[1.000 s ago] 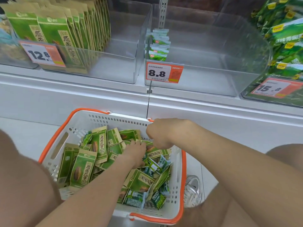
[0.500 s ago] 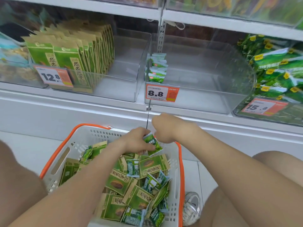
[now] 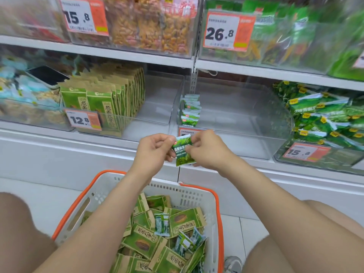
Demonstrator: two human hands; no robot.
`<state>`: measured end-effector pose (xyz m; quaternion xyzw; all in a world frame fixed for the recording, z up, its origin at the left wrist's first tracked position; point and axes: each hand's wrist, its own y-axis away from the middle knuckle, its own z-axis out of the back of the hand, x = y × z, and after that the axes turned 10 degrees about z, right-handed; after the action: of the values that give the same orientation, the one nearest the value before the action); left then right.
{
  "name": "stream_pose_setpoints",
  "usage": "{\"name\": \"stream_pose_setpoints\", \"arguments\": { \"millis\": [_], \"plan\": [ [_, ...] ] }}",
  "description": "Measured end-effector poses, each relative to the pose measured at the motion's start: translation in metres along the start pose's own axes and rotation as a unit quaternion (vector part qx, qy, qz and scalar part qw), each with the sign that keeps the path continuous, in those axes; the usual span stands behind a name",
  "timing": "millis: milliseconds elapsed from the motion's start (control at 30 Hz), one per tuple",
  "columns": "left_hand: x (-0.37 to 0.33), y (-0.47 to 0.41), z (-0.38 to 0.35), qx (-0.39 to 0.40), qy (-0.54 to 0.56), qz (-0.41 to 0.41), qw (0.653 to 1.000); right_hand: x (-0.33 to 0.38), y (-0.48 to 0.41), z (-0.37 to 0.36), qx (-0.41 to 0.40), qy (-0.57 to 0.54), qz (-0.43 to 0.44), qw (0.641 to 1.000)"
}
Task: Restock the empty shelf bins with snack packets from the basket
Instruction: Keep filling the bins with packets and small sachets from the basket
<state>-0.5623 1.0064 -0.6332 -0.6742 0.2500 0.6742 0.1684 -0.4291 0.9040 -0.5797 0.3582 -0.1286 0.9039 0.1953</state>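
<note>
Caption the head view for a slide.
Left hand and right hand hold a small green packet between the basket and a nearly empty clear bin.

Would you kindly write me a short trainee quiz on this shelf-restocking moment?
1. True or false: the left hand and right hand both hold the small green snack packet.
2. The clear plastic shelf bin behind it holds: A) nothing; B) a short row of small green packets at its left wall; C) a full load.
3. Fill in: the orange-and-white price label on the bin of tall green-and-tan packets reads ___.
Key: 1 true; 2 B; 3 12.8.
</note>
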Motion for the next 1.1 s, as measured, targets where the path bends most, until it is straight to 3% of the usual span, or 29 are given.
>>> {"name": "stream_pose_setpoints", "arguments": {
  "millis": [100, 200, 333, 400, 467, 567, 667, 767, 833, 900, 1100],
  "plan": [
    [-0.014, 0.002, -0.006, -0.025, -0.009, -0.043, 0.999, 0.01, 0.001, 0.005, -0.011, -0.015, 0.035, 0.999],
    [-0.032, 0.0, -0.01, -0.062, -0.024, -0.094, 0.993, 0.023, -0.005, 0.022, -0.044, 0.047, 0.065, 0.996],
    [-0.05, -0.012, -0.009, -0.139, -0.172, -0.182, 0.958, 0.019, -0.034, 0.049, -0.154, 0.062, 0.086, 0.982],
    [-0.055, -0.02, -0.006, -0.128, -0.269, -0.211, 0.931, 0.013, -0.05, 0.058, -0.17, 0.085, 0.092, 0.977],
    [-0.057, -0.026, -0.001, -0.097, -0.367, -0.219, 0.899, 0.007, -0.064, 0.059, -0.139, 0.114, 0.08, 0.98],
    [-0.059, -0.027, 0.005, -0.069, -0.516, -0.224, 0.824, 0.0, -0.08, 0.05, -0.059, 0.156, 0.032, 0.986],
    [-0.055, -0.03, 0.007, -0.042, -0.599, -0.225, 0.767, -0.001, -0.091, 0.043, 0.003, 0.146, -0.035, 0.989],
    [-0.046, -0.032, 0.006, -0.039, -0.611, -0.21, 0.762, -0.002, -0.102, 0.04, 0.054, 0.157, -0.084, 0.982],
    [-0.039, -0.033, 0.002, -0.037, -0.64, -0.206, 0.739, -0.003, -0.11, 0.039, 0.07, 0.17, -0.104, 0.977],
    [-0.033, -0.034, 0.0, -0.046, -0.669, -0.212, 0.711, -0.005, -0.119, 0.035, 0.065, 0.158, -0.112, 0.979],
    [-0.021, -0.039, 0.003, -0.082, -0.664, -0.259, 0.697, -0.001, -0.127, 0.029, 0.014, 0.156, -0.116, 0.981]
  ]
}}
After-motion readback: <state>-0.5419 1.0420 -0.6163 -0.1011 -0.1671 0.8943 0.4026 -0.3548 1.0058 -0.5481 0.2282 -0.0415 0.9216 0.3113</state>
